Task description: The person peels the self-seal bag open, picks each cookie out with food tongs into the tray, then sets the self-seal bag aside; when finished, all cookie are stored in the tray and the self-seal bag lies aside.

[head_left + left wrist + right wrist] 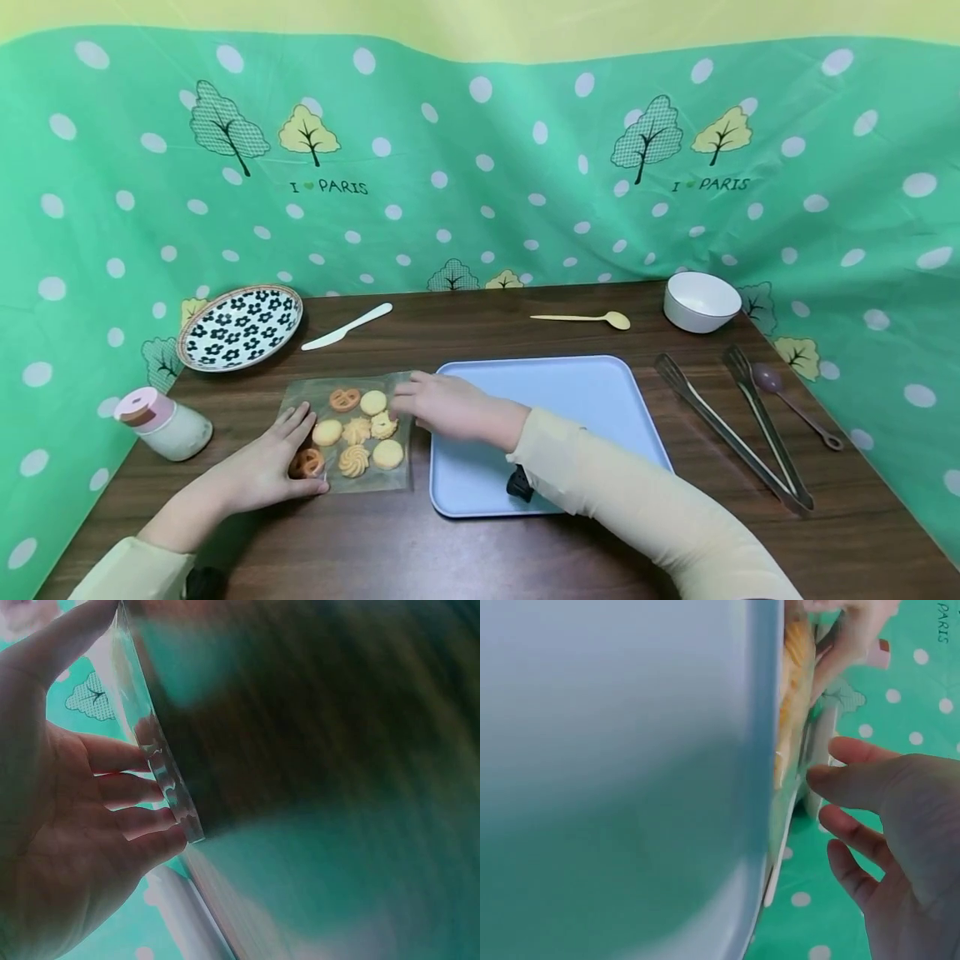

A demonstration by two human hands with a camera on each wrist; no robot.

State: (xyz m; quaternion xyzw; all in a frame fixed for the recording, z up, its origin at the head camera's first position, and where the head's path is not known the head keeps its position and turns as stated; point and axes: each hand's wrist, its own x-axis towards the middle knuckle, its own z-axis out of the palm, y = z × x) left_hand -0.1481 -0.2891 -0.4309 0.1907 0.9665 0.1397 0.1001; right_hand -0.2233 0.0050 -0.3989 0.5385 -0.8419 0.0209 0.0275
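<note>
Several cookies (354, 460) and pretzels (345, 400) lie on a clear, flat plastic holder (315, 388); whether it is a bag or a shallow tray I cannot tell. At its left side my left hand (258, 462) rests with fingers and thumb spread, touching the edge (171, 787). My right hand (453, 407) is over the holder's right edge, fingertips close to the bear-shaped cookie (384, 425). In the right wrist view the right hand's fingers (855, 832) are loosely bent, and nothing shows between them.
A light blue tray (555, 383) lies under my right forearm. Behind are a flowered plate (240, 329), a white knife (348, 327), a yellow spoon (581, 317) and a white bowl (701, 302). Tongs (750, 433) and a purple spoon (798, 408) lie right; a pink-lidded jar (168, 425) lies tilted left.
</note>
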